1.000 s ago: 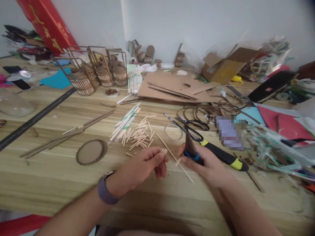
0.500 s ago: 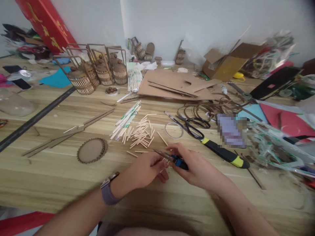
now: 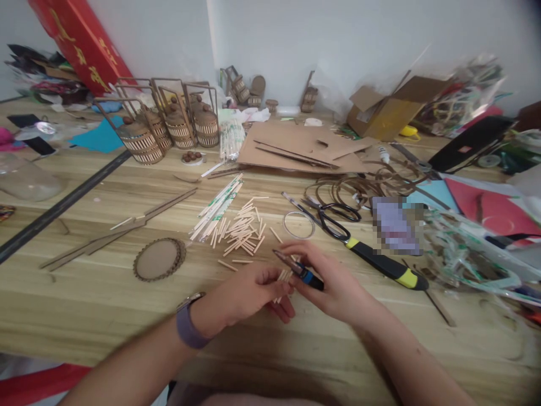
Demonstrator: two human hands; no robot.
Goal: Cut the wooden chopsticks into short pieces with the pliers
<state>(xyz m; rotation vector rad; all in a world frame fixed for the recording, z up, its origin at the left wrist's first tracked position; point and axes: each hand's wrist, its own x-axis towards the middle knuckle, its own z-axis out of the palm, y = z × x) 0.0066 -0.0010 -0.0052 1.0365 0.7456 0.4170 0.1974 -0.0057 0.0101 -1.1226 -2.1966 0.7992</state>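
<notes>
Holding short sticks (image 3: 284,275) in a bunch and bringing a tool close to them looks to be the step in hand, over the near part of the worktop (image 3: 127,316). As a judgement, the next move calls for a firm left pinch, the stick ends kept level, and the tool's tip kept off the fingers.

The left hand (image 3: 257,290) is mostly closed, thumb and forefinger pinching the bunch, lower fingers loosely curled. The right hand (image 3: 333,282) is curled round the tool (image 3: 311,278), which has a blue-and-black handle and points toward the left; its fingertips are at the bunch, though whether they also grip a stick I cannot tell.

Just beyond the hands lies a loose pile (image 3: 240,231) of similar sticks, with wrapped sticks (image 3: 218,206) behind it. Toward the worktop's left edge are a toothed disc (image 3: 156,260) and flat strips (image 3: 114,231). On the other side lie a ring (image 3: 300,238), scissors (image 3: 322,210) and a black-and-yellow handle (image 3: 380,264).

Farther out, a cardboard sheet (image 3: 279,144) lies toward the worktop's far edge, and lidded baskets (image 3: 140,141) stand upright toward its far left corner.
</notes>
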